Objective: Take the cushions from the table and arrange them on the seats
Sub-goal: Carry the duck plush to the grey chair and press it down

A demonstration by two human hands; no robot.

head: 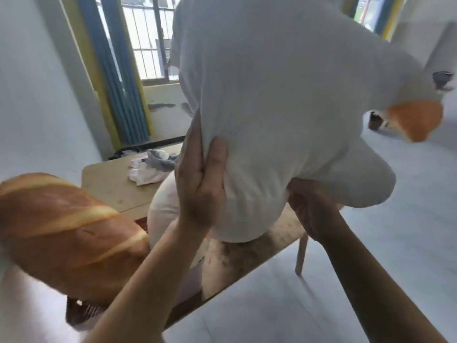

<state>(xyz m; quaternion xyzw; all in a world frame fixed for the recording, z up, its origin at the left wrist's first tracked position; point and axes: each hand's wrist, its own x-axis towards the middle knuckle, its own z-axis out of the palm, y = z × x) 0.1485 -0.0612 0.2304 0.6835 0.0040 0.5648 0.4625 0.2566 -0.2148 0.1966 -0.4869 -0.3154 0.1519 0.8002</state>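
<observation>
Goose cushion point(284, 107) lifted above desk point(111, 184), left hand point(200, 191) clutching fabric at 7 o'clock, right hand point(311, 209) cupping underneath; support the bulk, clear bread cushion point(64, 233)

Three cushions: one goose-shaped point(284, 107), one bread-shaped point(64, 233), one plain white point(163, 214).

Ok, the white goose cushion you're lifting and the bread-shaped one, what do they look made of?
Goose cushion: soft matte white fabric, likely stuffed; it dents and wrinkles under the left hand. Bread cushion: printed crust-patterned fabric, smooth with a slight sheen, plump and probably stuffed too.
</observation>
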